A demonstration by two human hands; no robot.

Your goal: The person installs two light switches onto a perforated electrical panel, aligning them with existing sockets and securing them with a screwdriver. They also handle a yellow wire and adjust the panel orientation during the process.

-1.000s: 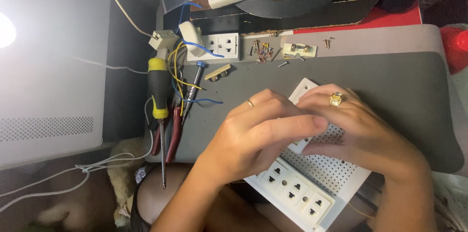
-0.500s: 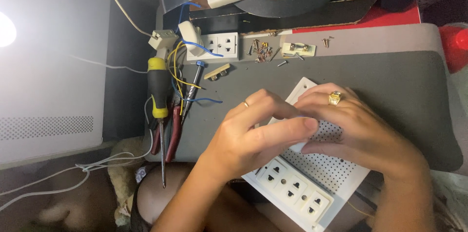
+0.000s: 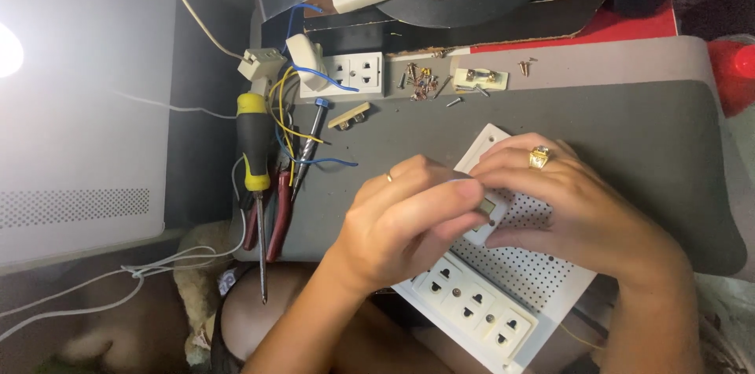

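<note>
Fingers of left hand and right hand pinch small white module above long white perforated socket panel, lying diagonal.

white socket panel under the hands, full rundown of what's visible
The white socket panel looks like plastic: a flat rectangular board lying diagonally on the grey mat, its near end overhanging the mat edge. The middle is perforated with small holes; a row of sockets runs along its near left edge. A mounting hole shows at the far corner. The left hand and right hand rest on it, covering its centre.
</note>
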